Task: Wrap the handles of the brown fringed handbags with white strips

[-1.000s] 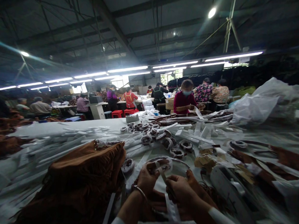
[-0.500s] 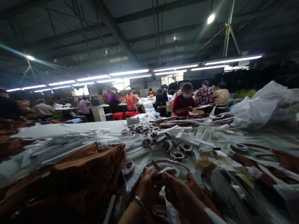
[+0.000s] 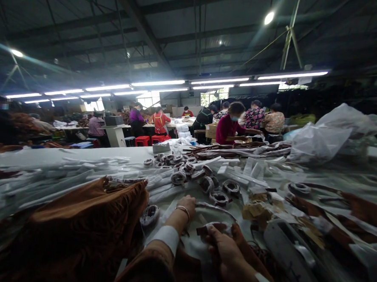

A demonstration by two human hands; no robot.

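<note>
My left hand (image 3: 187, 204) reaches forward over the table, its fingers curled down near a thin strap (image 3: 218, 207); whatever is under the fingertips is hidden. Closer to me, my right hand (image 3: 222, 241) pinches the end of a brown strap (image 3: 204, 230) with white wrapping round it. Brown suede-like material lies beneath and beside the right hand. Just beyond the hands are several rolled straps in white wrapping (image 3: 218, 197). A single wrapped roll (image 3: 150, 215) rests left of my left forearm.
Fringed brown fabric (image 3: 85, 207) is heaped at the left. White strips (image 3: 62, 171) spread behind it. A tape dispenser (image 3: 296, 254) stands at the right, below a large plastic bag (image 3: 323, 134). A person in dark red (image 3: 225, 128) sits across the table.
My left hand has parted from the right and moved forward. My right hand keeps the strap end, slightly lower. The view has turned a little, and the person in dark red leans lower.
</note>
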